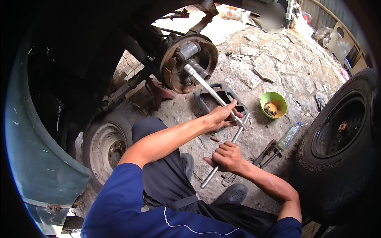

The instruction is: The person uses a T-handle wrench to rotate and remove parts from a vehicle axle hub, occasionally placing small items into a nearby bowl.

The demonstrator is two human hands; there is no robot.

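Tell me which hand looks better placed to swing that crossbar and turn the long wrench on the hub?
Probably the right hand: it wraps the crossbar toward its lower part, away from the wrench shaft, giving leverage. The left hand sits at the junction, likely only steadying the socket on the hub.

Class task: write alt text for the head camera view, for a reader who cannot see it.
A person's left hand and right hand grip a long silver T-handled socket wrench fitted onto a rusty brown brake hub of a raised vehicle. A green plastic bowl and a black tyre sit on the stone ground.
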